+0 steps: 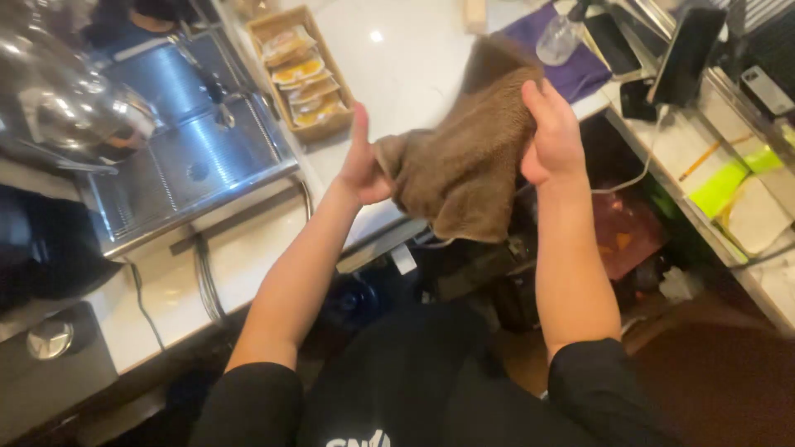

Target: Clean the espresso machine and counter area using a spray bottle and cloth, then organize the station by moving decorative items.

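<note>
Yellow-orange packets point(302, 79) in wooden tray point(325, 129)

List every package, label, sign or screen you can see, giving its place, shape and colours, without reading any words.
Snack packets: flat, clear with yellow-orange contents, stacked in a wooden tray on the white counter.
Tablet screen: dark, rectangular, propped upright at the right.
Small device: grey, rectangular, far right.

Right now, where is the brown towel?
In the head view, the brown towel hangs mid-frame, held up between the left hand and right hand, above the white counter's edge.
</note>
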